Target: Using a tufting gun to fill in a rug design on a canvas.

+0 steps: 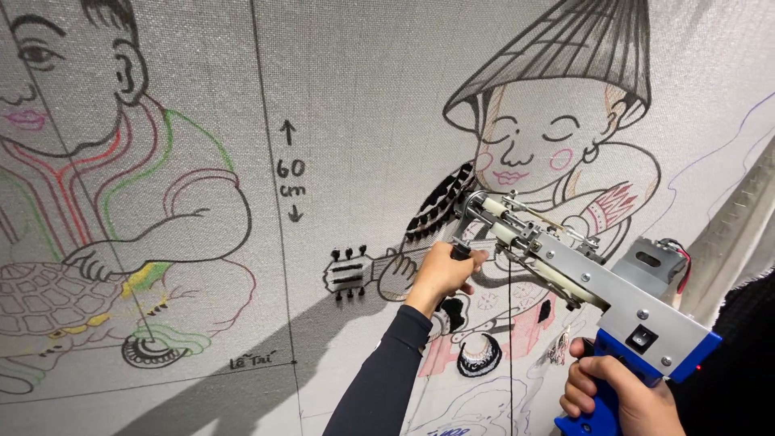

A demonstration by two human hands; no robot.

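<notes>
Right hand (pixel 617 387) fingers clench the blue grip of the tufting gun (pixel 565 270); left hand (pixel 442 270) grasps its front handle, steadying the needle against the drawn cloth (pixel 363 97).

Looked like rug-tufting workshop or craft studio. Large pale woven backing cloth (pixel 363 97) stretched upright, covered with black marker outlines of cartoon figures, guide lines and size marks. Small black yarn patches (pixel 440 206) already tufted in. Metal tufting gun with blue plastic handle (pixel 597 299) pressed against cloth.
</notes>
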